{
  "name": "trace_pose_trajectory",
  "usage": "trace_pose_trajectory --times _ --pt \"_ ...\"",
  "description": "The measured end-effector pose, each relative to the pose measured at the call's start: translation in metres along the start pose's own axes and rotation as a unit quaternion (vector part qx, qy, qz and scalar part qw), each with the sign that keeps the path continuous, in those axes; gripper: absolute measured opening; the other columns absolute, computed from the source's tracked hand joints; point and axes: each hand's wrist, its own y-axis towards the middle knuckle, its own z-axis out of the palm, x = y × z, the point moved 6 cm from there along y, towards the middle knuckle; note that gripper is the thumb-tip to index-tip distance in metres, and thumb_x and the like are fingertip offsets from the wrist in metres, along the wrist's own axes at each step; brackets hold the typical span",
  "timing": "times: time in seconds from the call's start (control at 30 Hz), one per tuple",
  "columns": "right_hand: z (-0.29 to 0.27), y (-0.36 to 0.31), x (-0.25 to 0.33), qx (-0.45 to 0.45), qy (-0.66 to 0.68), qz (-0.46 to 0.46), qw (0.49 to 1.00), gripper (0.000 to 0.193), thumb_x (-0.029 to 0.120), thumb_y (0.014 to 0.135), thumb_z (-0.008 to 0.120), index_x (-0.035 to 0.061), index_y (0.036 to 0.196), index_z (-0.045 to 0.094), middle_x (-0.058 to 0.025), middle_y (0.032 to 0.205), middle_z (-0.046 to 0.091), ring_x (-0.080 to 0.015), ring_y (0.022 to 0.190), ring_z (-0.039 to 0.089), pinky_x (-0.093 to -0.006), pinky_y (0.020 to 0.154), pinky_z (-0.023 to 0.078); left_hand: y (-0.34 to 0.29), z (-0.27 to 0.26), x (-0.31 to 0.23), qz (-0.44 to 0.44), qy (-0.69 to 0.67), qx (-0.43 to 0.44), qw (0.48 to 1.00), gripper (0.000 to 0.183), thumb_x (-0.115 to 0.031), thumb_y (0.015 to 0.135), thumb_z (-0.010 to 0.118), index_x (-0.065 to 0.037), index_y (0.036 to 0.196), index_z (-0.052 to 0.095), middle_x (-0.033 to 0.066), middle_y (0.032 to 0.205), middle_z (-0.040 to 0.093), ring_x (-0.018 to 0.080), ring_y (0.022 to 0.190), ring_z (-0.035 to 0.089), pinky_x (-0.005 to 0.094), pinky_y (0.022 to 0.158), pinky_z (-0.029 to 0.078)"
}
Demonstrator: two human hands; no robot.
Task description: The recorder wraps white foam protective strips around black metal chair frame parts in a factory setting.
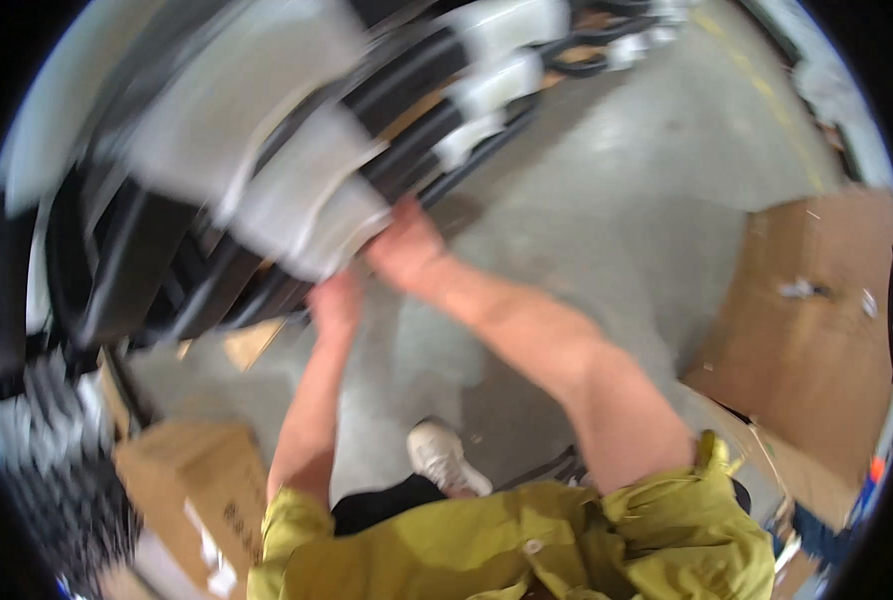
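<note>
Long black bars (237, 282), curved at their ends, lie stacked at the upper left, with white foam-like wrapping (312, 215) around their middles. My left hand (336, 300) is closed at the lower edge of the wrapping on the nearest bar. Close by, to its right, my right hand (405, 245) grips the same wrapped bar at the right edge of the white wrap. Motion blurs both hands, and the bar and wrapping partly hide the fingers.
Several more black bars with white wraps (497, 85) extend to the upper right. A cardboard box (192, 485) stands at lower left beside a stack of dark parts (57, 470). A large cardboard sheet (797, 320) is at right. My shoe (442, 455) rests on the grey floor (607, 200).
</note>
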Motion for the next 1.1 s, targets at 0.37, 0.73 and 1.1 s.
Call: trace_pose_trajectory --times 0.37,0.73,1.1 --pt "-0.431 -0.121 -0.174 0.045 -0.106 0.137 0.984 0.033 0.026 0.074 0.062 0.0063 0.1 0.058 -0.0115 0.093 0.06 -0.0258 0.083 0.057 -0.033 0.075 0.046 -0.008 0.02 0.02 -0.041 -0.01 0.089 0.995 0.035 -0.002 0.082 0.043 -0.006 0.116 0.049 0.0146 0.095 0.059 0.0202 0.072 0.056 0.0352 0.064 0.044" --pt "-0.769 -0.487 -0.412 -0.171 -0.397 0.539 0.723 0.027 0.006 0.068 0.048 0.0055 0.091 0.062 -0.0135 0.09 0.061 -0.0262 0.087 0.058 -0.0352 0.077 0.045 0.007 -0.091 -0.02 -0.043 -0.04 0.142 0.988 0.026 -0.022 0.072 0.053 0.003 0.075 0.059 0.0198 0.071 0.059 0.0338 0.066 0.059 0.0398 0.059 0.047" --pt "-0.735 -0.467 -0.536 -0.006 -0.229 0.545 0.806 0.059 0.001 0.065 0.047 0.0055 0.123 0.038 -0.0192 0.114 0.05 -0.0303 0.107 0.047 -0.0321 0.091 0.037 0.05 -0.103 -0.047 -0.052 -0.179 0.095 0.978 0.024 -0.006 0.067 0.059 0.002 0.09 0.057 0.0168 0.086 0.058 0.0313 0.083 0.056 0.0381 0.075 0.044"
